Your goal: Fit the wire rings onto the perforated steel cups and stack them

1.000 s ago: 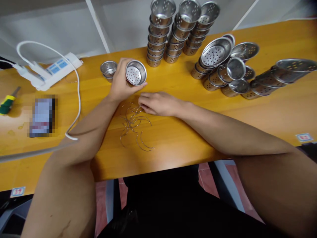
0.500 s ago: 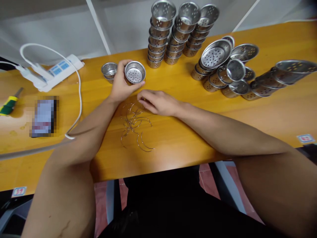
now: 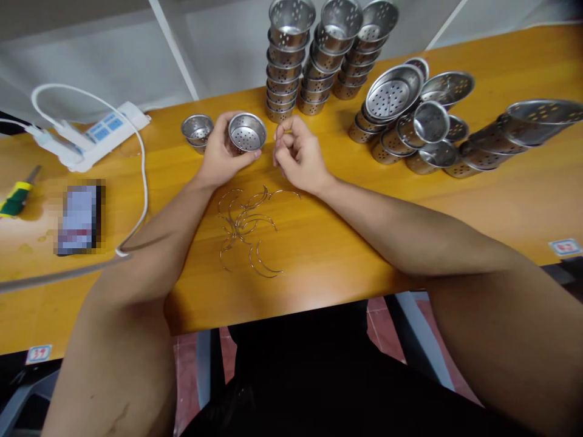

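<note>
My left hand is wrapped round a small perforated metal cup, its open mouth tilted up towards me. Just right of that cup, apart from it, is my right hand, fingers curled and pinched together. Whatever they hold, if anything, is too small to make out. Several thin curved metal wires lie in a loose pile on the wooden table, nearer to me than both hands. Another perforated cup stands to the left, directly behind my left wrist.
Tall stacks of perforated cups stand at the back. More cups lean in tilted stacks to the right. On the left are a white power strip with a looping cable, a phone and a green-yellow handled tool.
My right hand has lifted from the wire pile and moved up and right, beside the held cup. A wire at the pile's upper right now lies differently. My left hand keeps the cup.
</note>
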